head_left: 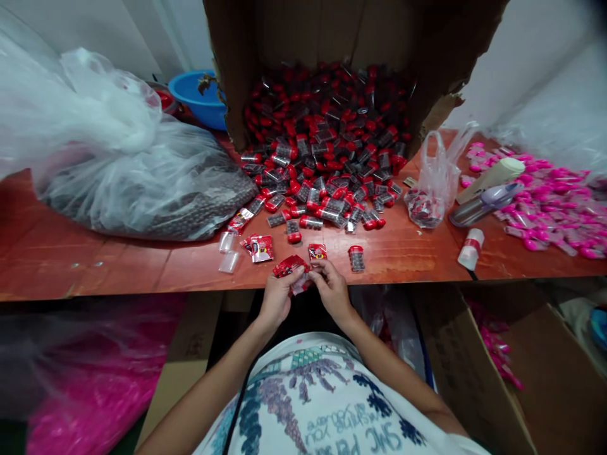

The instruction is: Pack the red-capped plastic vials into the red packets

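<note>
printed shirt (pixel 313 398) nearest, left hand (pixel 277 296) and right hand (pixel 333 292) hold red packets (pixel 290 264).

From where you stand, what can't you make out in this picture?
Head view:
- print on the red packets in the hands: too small, partly behind fingers
- bottom of the cardboard box: buried under red-capped containers
- contents of the blue basin: box covers part
- full pink pile: cut by right edge

Showing red on the packet (pixel 290 264) at centre, blue on the basin (pixel 202 104) at upper left. Mixing red with dark grey on the vials (pixel 327 151), upper centre. Patterning the white shirt (pixel 327 395), bottom centre, in purple, teal and navy.
</note>
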`<state>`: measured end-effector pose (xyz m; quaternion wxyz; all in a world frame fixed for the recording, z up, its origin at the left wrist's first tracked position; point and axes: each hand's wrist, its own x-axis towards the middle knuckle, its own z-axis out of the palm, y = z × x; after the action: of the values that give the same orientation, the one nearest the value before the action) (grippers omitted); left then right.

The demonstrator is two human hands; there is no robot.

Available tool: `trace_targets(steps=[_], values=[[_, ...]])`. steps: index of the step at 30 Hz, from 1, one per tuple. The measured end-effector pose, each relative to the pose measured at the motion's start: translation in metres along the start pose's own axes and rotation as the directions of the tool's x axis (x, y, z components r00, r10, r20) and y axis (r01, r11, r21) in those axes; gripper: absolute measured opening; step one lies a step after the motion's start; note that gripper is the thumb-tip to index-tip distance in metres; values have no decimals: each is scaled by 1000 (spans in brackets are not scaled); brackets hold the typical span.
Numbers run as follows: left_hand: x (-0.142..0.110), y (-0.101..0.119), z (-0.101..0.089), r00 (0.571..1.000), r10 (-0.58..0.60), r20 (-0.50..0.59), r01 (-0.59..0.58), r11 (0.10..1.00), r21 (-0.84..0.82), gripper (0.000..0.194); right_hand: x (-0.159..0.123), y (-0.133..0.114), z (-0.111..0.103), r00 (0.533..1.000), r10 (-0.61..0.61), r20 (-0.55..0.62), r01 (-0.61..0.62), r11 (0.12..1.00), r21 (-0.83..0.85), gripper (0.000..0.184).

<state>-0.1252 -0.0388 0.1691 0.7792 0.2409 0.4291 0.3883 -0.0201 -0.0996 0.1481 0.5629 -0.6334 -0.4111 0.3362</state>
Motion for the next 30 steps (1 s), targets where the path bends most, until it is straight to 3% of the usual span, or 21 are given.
trace_targets(steps=[4, 9, 13, 16, 19, 21, 25, 28, 30], values=[[2, 0, -7, 999, -15, -44, 17, 999, 49, 28, -3, 4, -7, 997, -71, 15, 72, 991, -113, 23], [3, 8, -12, 998, 3, -62, 0, 999, 42, 30, 12, 8, -35, 968, -139, -207, 73, 952, -298, 22], [5, 12, -10, 994, -53, -92, 53, 999, -7, 28, 21, 5, -44, 981, -157, -116, 104, 924, -368, 20], [7, 11, -7, 991, -102, -84, 98, 994, -54, 22, 16, -3, -32, 989, -150, -17, 139, 951, -276, 23], [8, 9, -4, 989, -136, -61, 130, 988, -84, 16, 7, -10, -14, 992, -92, 83, 102, 988, -113, 39], [8, 9, -2, 985, -163, -56, 158, 983, -98, 11, 3, -10, -5, 996, -47, 79, 49, 998, -26, 43], [6, 14, 0, 981, -188, -42, 182, 978, -103, 8, 4, -7, -5, 1000, -20, -6, 20, 998, 67, 27], [7, 15, -1, 975, -205, -87, 202, 978, -44, 7, 10, -5, -23, 996, -79, -37, 78, 996, -45, 23], [9, 15, -1, 968, -221, -123, 219, 975, -30, 6, 13, -2, -43, 982, -137, -131, 101, 962, -253, 26]])
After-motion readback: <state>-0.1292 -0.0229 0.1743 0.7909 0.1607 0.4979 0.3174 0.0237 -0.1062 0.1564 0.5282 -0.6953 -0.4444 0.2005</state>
